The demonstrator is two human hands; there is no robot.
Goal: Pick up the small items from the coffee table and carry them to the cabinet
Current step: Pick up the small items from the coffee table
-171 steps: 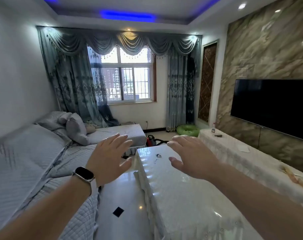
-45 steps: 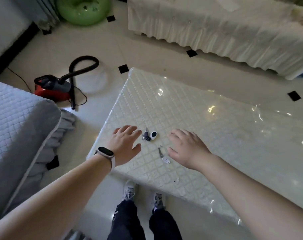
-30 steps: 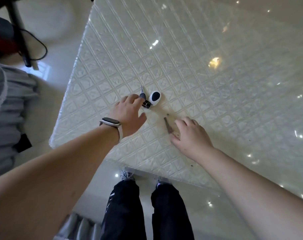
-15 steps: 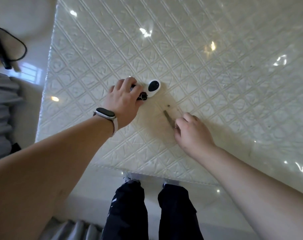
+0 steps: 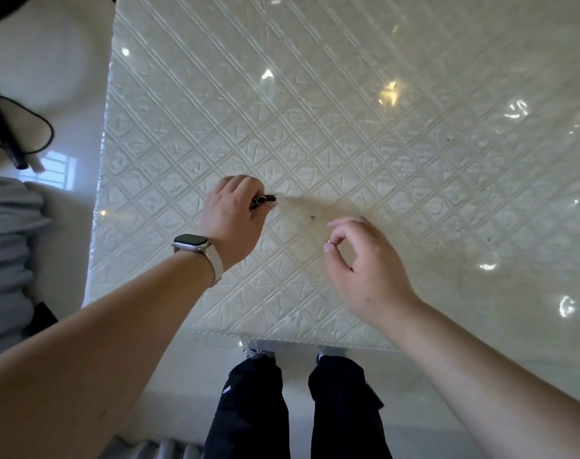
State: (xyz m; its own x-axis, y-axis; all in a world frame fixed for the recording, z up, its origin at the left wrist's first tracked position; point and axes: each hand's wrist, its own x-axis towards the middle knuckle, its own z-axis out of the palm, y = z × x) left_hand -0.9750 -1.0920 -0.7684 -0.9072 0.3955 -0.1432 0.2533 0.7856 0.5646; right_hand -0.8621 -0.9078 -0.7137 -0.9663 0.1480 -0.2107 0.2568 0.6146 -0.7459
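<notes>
A view straight down onto a coffee table [image 5: 364,104] with a glossy quilted white cover. The left hand [image 5: 232,215], a watch [image 5: 196,248] on its wrist, is closed around a dark bunch of keys [image 5: 265,201] that pokes out beside the fingers. The right hand [image 5: 364,266] hovers nearby, thumb and forefinger pinching a small ring [image 5: 328,241]. Dark trouser legs [image 5: 252,405] stand below.
</notes>
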